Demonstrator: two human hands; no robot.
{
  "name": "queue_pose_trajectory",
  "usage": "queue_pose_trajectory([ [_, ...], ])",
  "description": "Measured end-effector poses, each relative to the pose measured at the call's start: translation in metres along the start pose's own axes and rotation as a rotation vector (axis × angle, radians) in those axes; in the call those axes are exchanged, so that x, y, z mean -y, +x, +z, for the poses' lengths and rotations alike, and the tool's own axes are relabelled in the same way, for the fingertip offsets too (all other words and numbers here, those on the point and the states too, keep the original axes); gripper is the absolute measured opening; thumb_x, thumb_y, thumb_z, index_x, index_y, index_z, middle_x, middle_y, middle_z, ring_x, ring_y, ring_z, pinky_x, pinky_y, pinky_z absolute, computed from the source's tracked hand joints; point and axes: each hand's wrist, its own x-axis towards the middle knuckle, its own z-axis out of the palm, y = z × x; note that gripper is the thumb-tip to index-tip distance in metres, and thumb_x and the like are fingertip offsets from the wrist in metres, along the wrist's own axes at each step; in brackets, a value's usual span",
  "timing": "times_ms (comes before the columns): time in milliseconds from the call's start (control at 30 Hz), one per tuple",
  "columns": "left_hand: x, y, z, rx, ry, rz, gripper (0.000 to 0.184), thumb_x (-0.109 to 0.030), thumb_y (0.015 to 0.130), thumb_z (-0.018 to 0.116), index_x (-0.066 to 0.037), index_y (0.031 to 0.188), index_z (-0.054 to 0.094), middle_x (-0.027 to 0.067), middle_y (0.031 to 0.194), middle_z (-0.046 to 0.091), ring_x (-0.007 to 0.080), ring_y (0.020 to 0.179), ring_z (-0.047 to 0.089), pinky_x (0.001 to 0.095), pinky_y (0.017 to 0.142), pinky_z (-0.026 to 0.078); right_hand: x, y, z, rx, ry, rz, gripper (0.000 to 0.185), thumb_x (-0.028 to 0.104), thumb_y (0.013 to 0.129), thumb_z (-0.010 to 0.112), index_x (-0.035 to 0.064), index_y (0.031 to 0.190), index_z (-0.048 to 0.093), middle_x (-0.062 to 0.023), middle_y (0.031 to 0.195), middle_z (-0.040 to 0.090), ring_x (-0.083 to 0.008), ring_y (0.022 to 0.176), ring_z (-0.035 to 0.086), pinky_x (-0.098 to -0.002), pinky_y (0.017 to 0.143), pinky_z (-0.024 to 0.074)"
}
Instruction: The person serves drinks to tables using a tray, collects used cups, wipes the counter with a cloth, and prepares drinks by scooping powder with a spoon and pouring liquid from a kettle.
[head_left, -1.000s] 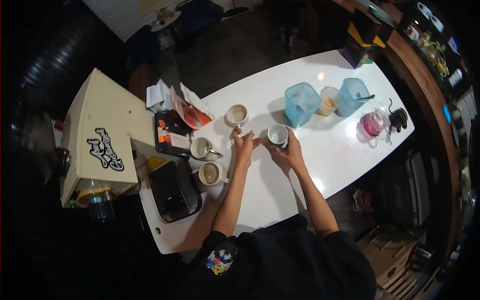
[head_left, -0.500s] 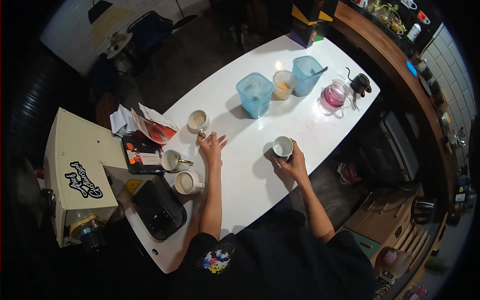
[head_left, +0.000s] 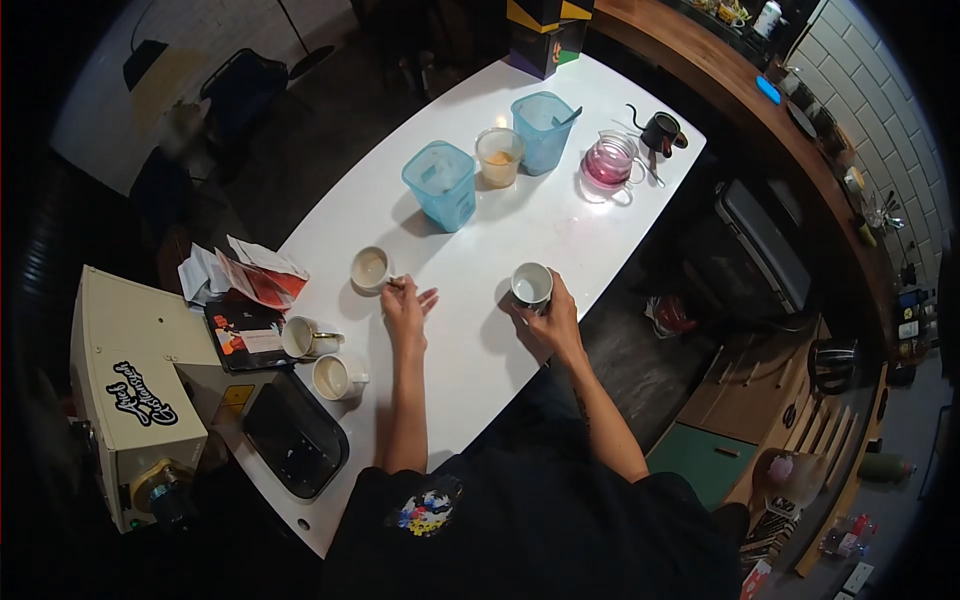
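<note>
My left hand [head_left: 407, 312] pinches the handle of a small white cup [head_left: 371, 268] between thumb and finger, its other fingers spread. The cup sits upright on the white table, with a pale inside. My right hand [head_left: 554, 318] is wrapped round another cup [head_left: 531, 283], white inside with a dark outer side; whether its base touches the table I cannot tell. To the left of my left forearm stand a mug with a gold handle [head_left: 301, 338] and a white mug [head_left: 333, 377].
Farther back are a blue container [head_left: 441, 187], a clear cup with brownish contents [head_left: 499, 158], a second blue container [head_left: 545, 133], a glass server of pink liquid [head_left: 609, 161] and a black gooseneck kettle [head_left: 660, 132]. At left are a cream machine [head_left: 140, 390] and a black scale [head_left: 296, 435].
The whole view has turned and shifted. My left hand has drawn the small cup slightly to the right, and its handle has turned. My right hand still holds its cup.
</note>
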Motion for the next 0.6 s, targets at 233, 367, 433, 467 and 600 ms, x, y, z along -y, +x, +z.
queue_pose_trajectory([
  [233, 0.022, -0.053, 0.011, 0.152, 0.135, -0.075, 0.033, -0.030, 0.098, 0.052, -0.003, 0.113, 0.038, 0.0119, 0.100, 0.050, 0.0274, 0.081, 0.067, 0.0349, 0.068, 0.058, 0.007, 0.000, -0.002, -0.006, -0.018, 0.020, 0.067, 0.012, 0.067, 0.078, -0.0016, 0.125, 0.048, -0.0215, 0.110, 0.062, -0.0372, 0.099, 0.062, -0.0400, 0.082, 0.0499],
  [367, 0.032, -0.074, 0.019, 0.229, 0.207, -0.050, 0.028, -0.027, 0.100, 0.048, 0.000, 0.109, 0.044, 0.0105, 0.093, 0.054, 0.0228, 0.076, 0.069, 0.0311, 0.064, 0.059, 0.006, 0.002, -0.005, 0.009, 0.008, 0.066, 0.069, 0.010, 0.066, 0.075, -0.0037, 0.127, 0.046, -0.0237, 0.118, 0.058, -0.0409, 0.106, 0.059, -0.0418, 0.087, 0.0492],
  [433, 0.036, -0.080, 0.023, 0.275, 0.261, -0.015, 0.029, -0.026, 0.101, 0.047, 0.003, 0.106, 0.046, 0.0103, 0.089, 0.056, 0.0213, 0.073, 0.069, 0.0289, 0.062, 0.059, 0.002, 0.004, -0.009, -0.001, 0.031, 0.068, 0.069, 0.010, 0.066, 0.075, -0.0038, 0.127, 0.046, -0.0236, 0.117, 0.058, -0.0408, 0.105, 0.059, -0.0418, 0.086, 0.0494],
  [467, 0.037, -0.081, 0.023, 0.273, 0.261, -0.017, 0.029, -0.026, 0.101, 0.047, 0.003, 0.106, 0.046, 0.0103, 0.089, 0.056, 0.0213, 0.073, 0.069, 0.0289, 0.062, 0.059, 0.001, 0.004, -0.011, -0.011, 0.056, 0.069, 0.069, 0.011, 0.066, 0.075, -0.0038, 0.127, 0.046, -0.0234, 0.116, 0.058, -0.0407, 0.104, 0.059, -0.0419, 0.085, 0.0496],
  [600, 0.039, -0.079, 0.027, 0.377, 0.357, 0.016, 0.028, -0.024, 0.101, 0.047, 0.003, 0.103, 0.049, 0.0100, 0.084, 0.057, 0.0200, 0.072, 0.069, 0.0281, 0.062, 0.059, -0.005, 0.006, -0.021, -0.045, 0.051, 0.084, 0.067, 0.011, 0.067, 0.075, -0.0040, 0.126, 0.046, -0.0230, 0.113, 0.059, -0.0408, 0.102, 0.059, -0.0421, 0.084, 0.0497],
])
